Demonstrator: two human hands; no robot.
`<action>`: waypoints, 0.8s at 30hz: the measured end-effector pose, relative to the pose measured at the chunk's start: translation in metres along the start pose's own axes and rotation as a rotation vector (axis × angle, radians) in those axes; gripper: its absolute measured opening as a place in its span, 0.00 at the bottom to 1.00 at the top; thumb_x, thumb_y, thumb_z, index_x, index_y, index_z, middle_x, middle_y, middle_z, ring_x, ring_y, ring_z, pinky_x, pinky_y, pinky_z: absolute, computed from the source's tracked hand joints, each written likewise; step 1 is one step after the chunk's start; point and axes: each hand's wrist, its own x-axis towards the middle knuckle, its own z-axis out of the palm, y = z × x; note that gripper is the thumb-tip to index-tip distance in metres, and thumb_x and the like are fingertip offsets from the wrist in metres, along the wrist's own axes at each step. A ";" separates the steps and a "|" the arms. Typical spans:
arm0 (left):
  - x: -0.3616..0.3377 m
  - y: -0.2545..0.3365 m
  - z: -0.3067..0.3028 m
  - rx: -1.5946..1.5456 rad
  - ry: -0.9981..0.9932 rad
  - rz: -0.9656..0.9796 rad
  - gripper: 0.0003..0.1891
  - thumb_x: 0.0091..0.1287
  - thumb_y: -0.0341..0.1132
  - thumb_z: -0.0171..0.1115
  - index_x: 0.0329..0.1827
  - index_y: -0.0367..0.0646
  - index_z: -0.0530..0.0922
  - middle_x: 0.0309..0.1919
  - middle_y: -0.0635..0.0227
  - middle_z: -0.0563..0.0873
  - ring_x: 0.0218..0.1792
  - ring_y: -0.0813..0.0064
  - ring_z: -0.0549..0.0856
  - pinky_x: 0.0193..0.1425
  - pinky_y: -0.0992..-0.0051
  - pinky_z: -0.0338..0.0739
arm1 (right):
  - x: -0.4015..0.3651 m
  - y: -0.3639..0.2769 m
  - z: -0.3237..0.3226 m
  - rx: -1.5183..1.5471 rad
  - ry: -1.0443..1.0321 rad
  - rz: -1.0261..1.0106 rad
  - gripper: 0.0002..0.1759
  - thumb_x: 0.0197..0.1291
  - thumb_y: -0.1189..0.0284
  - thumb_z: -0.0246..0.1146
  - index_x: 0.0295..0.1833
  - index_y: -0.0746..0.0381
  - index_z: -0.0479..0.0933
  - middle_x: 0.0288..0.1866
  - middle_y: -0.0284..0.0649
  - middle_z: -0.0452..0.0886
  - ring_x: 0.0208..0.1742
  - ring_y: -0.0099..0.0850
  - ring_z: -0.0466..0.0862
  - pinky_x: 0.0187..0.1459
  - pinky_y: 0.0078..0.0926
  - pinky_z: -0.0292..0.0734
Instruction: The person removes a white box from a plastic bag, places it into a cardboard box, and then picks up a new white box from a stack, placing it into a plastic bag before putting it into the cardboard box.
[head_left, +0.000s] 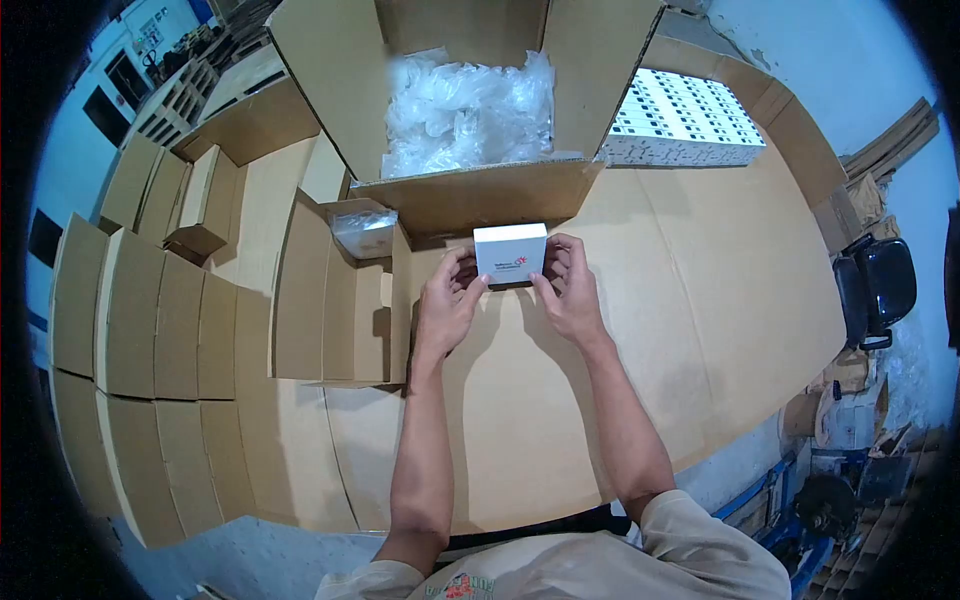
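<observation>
A small white box point(511, 252) with dark print and a red mark is held upright just above the cardboard-covered table. My left hand point(452, 300) closes on its left side, the thumb at the lower corner. On the right side, my right hand point(568, 295) grips the same box in the same way. Left of my hands stands an open cardboard box point(340, 320) with a clear plastic bag point(364, 232) in its far end. Beyond the hands, a large open carton point(490, 195) holds a heap of clear plastic bags point(470, 115).
A block of stacked white boxes point(690, 120) lies at the back right. Several closed brown cartons point(130, 310) are stacked along the left. Cardboard point(640, 330) covers the tabletop, and a black chair point(880, 285) stands past its right edge.
</observation>
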 end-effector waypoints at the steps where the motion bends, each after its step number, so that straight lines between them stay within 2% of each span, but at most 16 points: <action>1: 0.000 0.002 -0.001 0.026 -0.001 0.005 0.20 0.72 0.24 0.63 0.67 0.34 0.75 0.56 0.55 0.88 0.58 0.67 0.88 0.64 0.69 0.82 | 0.001 0.001 0.000 -0.030 0.000 -0.016 0.28 0.66 0.88 0.63 0.68 0.65 0.62 0.57 0.49 0.80 0.61 0.37 0.84 0.62 0.34 0.82; 5: -0.004 0.021 0.000 0.112 0.004 -0.041 0.18 0.71 0.23 0.64 0.64 0.36 0.77 0.53 0.54 0.90 0.55 0.64 0.90 0.62 0.66 0.84 | 0.001 -0.003 -0.003 -0.094 -0.026 -0.017 0.30 0.65 0.87 0.63 0.70 0.64 0.62 0.56 0.51 0.83 0.60 0.40 0.86 0.61 0.37 0.83; 11: -0.004 0.018 0.000 0.291 0.004 0.018 0.16 0.70 0.23 0.65 0.60 0.37 0.77 0.50 0.51 0.91 0.54 0.61 0.91 0.58 0.66 0.84 | 0.001 0.003 -0.005 -0.154 -0.034 -0.053 0.31 0.64 0.88 0.63 0.70 0.64 0.63 0.56 0.55 0.85 0.58 0.43 0.88 0.61 0.40 0.83; 14: -0.005 0.026 0.001 0.320 0.010 -0.001 0.17 0.70 0.23 0.65 0.60 0.38 0.77 0.49 0.51 0.91 0.54 0.61 0.91 0.58 0.65 0.84 | 0.001 0.003 -0.006 -0.143 -0.034 -0.060 0.31 0.65 0.87 0.64 0.71 0.61 0.63 0.54 0.60 0.84 0.59 0.51 0.87 0.58 0.45 0.81; 17: -0.005 0.029 0.001 0.313 0.003 -0.025 0.17 0.70 0.23 0.65 0.60 0.38 0.77 0.49 0.51 0.91 0.54 0.61 0.91 0.58 0.65 0.84 | 0.000 0.002 -0.007 -0.151 -0.051 0.003 0.32 0.64 0.87 0.64 0.71 0.60 0.63 0.54 0.60 0.85 0.59 0.52 0.87 0.57 0.44 0.81; 24: -0.005 0.028 0.000 0.356 0.003 0.012 0.18 0.69 0.23 0.66 0.62 0.38 0.77 0.48 0.52 0.91 0.53 0.60 0.91 0.56 0.65 0.84 | 0.002 0.006 -0.007 -0.131 -0.046 -0.065 0.32 0.63 0.87 0.65 0.70 0.63 0.63 0.53 0.59 0.85 0.58 0.50 0.87 0.57 0.44 0.81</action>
